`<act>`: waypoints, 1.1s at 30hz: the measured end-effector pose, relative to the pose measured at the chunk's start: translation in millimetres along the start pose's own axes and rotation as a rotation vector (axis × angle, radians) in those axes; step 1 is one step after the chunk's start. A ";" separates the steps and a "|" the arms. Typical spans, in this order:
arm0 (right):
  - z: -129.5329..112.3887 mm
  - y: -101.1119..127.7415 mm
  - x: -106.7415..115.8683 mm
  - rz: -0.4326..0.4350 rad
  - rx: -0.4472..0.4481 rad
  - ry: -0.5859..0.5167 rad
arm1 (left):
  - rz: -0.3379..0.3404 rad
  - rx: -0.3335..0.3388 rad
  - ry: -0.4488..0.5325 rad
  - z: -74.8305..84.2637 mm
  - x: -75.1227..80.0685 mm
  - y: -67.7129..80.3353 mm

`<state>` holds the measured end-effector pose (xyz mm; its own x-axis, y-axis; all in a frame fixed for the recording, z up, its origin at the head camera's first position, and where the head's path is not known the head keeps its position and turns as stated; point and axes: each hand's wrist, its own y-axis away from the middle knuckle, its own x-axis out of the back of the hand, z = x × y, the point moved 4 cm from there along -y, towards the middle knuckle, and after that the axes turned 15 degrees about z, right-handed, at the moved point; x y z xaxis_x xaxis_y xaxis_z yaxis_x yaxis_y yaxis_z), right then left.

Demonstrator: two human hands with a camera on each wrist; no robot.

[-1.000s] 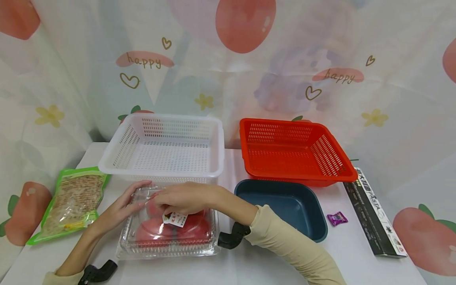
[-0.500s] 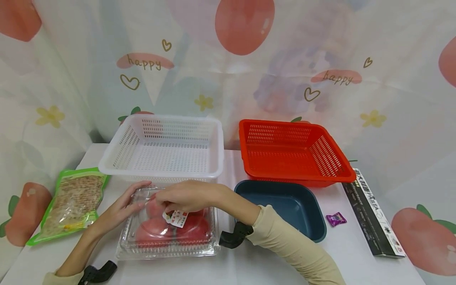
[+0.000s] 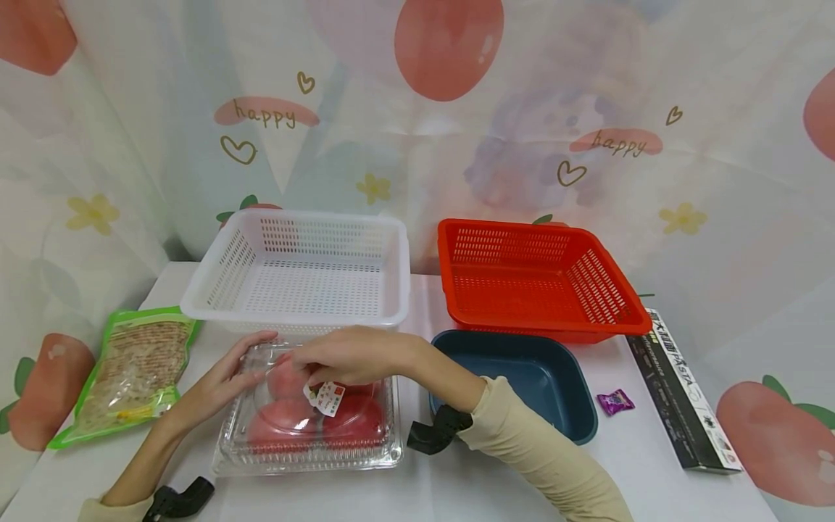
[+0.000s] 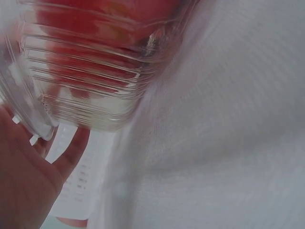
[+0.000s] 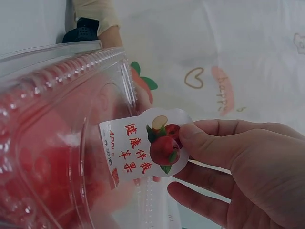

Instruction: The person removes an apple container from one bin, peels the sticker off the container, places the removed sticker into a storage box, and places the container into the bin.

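Observation:
In the head view, a clear plastic box point(image 3: 228, 442) with several large red fruits point(image 3: 352, 420) inside sits at front left. My right hand point(image 3: 362, 355) is above its lid, pinching a white paper label point(image 3: 326, 397) between thumb and fingers. The right wrist view shows the label point(image 5: 143, 148) printed with apples and red characters; its held end stands off the lid, and the far end meets the lid. My left hand point(image 3: 225, 380) rests against the box's left side, fingers extended and thumb near the lid edge. In the left wrist view, the left hand point(image 4: 33, 176) touches the ribbed box side.
Behind the box stands a white basket point(image 3: 196, 304). A red basket point(image 3: 548, 322) is at back right, with a dark blue tub point(image 3: 580, 377) before it. A purple wrapped candy point(image 3: 615, 402) and a black pasta box point(image 3: 685, 399) lie right. A green-edged food bag point(image 3: 133, 362) lies left.
My right hand has shifted slightly right and upward, drawing the label's held end a little with it. The left hand and the plastic box stay in place.

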<state>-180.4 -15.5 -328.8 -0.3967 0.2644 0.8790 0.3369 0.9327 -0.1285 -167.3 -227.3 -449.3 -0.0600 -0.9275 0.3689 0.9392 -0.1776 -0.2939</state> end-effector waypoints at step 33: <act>19.8 69.7 36.2 0.383 -0.229 -0.177 | 0.017 0.026 0.020 1.4 0.0 -0.1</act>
<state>-188.2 63.9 -315.0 -0.3402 0.6349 0.6937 0.6585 0.6874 -0.3062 -166.9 -226.8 -448.0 -0.0503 -0.9368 0.3461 0.9487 -0.1532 -0.2767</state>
